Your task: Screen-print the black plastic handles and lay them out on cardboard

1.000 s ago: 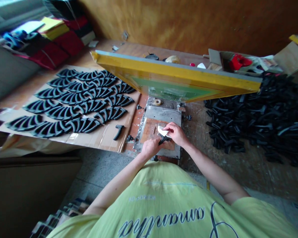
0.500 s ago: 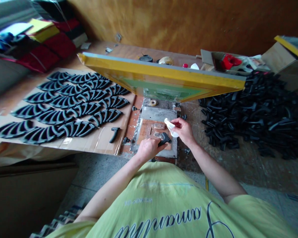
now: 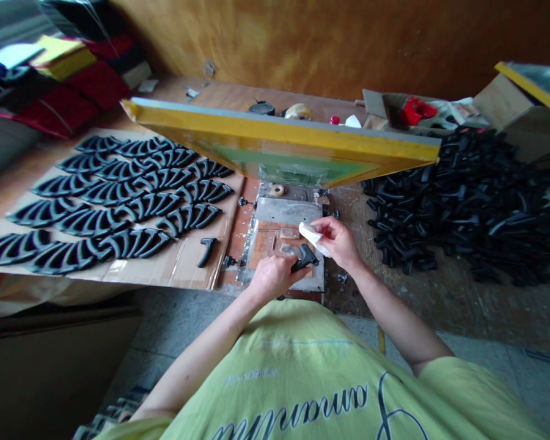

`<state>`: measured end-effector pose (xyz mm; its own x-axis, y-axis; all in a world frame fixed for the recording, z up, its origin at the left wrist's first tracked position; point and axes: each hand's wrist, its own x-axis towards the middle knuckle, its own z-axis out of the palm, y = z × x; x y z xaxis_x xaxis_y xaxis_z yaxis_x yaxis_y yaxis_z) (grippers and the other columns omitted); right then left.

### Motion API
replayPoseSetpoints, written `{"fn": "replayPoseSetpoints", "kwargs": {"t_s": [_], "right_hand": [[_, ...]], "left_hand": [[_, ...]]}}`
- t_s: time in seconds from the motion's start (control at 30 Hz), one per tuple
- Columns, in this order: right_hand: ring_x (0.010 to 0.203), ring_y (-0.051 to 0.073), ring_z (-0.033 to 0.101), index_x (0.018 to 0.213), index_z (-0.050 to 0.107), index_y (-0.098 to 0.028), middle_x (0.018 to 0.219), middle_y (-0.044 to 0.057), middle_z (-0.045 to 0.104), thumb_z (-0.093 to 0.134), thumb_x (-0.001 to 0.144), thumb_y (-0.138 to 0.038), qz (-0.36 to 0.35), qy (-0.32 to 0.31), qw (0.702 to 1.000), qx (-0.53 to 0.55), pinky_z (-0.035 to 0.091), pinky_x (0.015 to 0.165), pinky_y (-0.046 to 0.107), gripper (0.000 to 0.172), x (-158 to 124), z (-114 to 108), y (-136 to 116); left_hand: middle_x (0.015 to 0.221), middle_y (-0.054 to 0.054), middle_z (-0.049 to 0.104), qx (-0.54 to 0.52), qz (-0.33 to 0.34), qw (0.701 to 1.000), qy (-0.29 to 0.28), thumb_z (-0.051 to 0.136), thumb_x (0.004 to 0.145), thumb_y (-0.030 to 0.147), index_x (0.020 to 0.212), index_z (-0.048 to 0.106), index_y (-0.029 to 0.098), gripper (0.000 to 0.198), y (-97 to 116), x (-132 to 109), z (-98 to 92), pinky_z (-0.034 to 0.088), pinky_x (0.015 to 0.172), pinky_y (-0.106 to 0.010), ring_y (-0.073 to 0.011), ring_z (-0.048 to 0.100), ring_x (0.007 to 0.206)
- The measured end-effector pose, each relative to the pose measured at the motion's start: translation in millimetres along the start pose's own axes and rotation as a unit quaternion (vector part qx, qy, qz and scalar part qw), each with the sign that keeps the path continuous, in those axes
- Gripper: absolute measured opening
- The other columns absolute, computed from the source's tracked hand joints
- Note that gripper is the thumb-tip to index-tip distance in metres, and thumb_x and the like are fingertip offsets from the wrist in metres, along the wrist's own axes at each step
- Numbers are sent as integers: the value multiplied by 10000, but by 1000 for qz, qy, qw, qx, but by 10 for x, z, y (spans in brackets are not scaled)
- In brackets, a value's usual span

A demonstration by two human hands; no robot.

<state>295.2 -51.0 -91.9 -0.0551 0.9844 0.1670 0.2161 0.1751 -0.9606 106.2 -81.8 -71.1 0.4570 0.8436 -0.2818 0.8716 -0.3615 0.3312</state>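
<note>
The left hand (image 3: 274,277) lies on the printing bed with its fingers pressed together, and the fingertips hold down a small black piece (image 3: 305,258). This piece sits on a brown board pad (image 3: 266,252), which is fixed on a grey metal plate (image 3: 284,211). The right hand (image 3: 338,242) is just beside the black piece and pinches a white cloth (image 3: 311,239) between thumb and fingers; it looks like cloth, but the view is small, so it may be paper. The cloth touches the hand only, and I cannot tell if it touches the black piece.

A yellow screen frame (image 3: 279,125) with green mesh stands tilted up above the plate. On the left, a cardboard sheet (image 3: 178,273) carries rows of black curved parts (image 3: 132,208), and one black handle (image 3: 206,252) lies alone near its edge. On the right, a big heap of black parts (image 3: 458,201) lies on the wooden bench (image 3: 462,311)
</note>
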Motion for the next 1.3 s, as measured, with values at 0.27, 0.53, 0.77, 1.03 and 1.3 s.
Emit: {"fn": "replayPoseSetpoints", "kwargs": {"t_s": [0.27, 0.53, 0.77, 1.03, 1.3], "right_hand": [[726, 128, 551, 921, 700, -238, 804, -5, 581, 616, 860, -184, -84, -82, 988, -99, 446, 691, 253, 118, -85, 1, -194], [709, 127, 554, 922, 680, -221, 823, -4, 622, 693, 824, -331, -5, -48, 999, -17, 437, 648, 250, 148, -110, -162, -152], [704, 116, 521, 885, 689, -225, 794, -11, 577, 657, 844, -198, -65, -74, 991, -90, 401, 652, 244, 58, -75, -164, -211], [637, 103, 518, 903, 659, -216, 733, -34, 580, 721, 796, -338, 40, -98, 994, 40, 400, 585, 224, 174, -183, -264, -233], [733, 145, 593, 869, 681, -213, 834, 3, 662, 710, 716, -298, 62, 80, 995, -24, 466, 682, 271, 177, 15, -397, 291]], "left_hand": [[864, -97, 729, 16, 10, 1000, -8, 448, 931, 600, 948, 706, 192, 484, 48, 16, 12, 487, 718, -289, -236, 693, 820], [797, -83, 723, 14, 20, 1000, 3, 418, 947, 589, 865, 700, 182, 503, 69, 38, -46, 461, 646, -276, -215, 684, 746], [748, -89, 718, 17, 41, 999, 10, 433, 938, 593, 866, 714, 177, 507, 135, 12, -17, 458, 630, -272, -208, 674, 701], [781, -83, 726, 10, 20, 1000, 4, 446, 938, 576, 875, 717, 180, 483, 130, 33, -84, 451, 633, -262, -206, 679, 728], [761, -87, 727, -8, 36, 999, -10, 430, 942, 589, 864, 702, 185, 493, 186, 33, 27, 417, 623, -270, -226, 698, 735]]}}
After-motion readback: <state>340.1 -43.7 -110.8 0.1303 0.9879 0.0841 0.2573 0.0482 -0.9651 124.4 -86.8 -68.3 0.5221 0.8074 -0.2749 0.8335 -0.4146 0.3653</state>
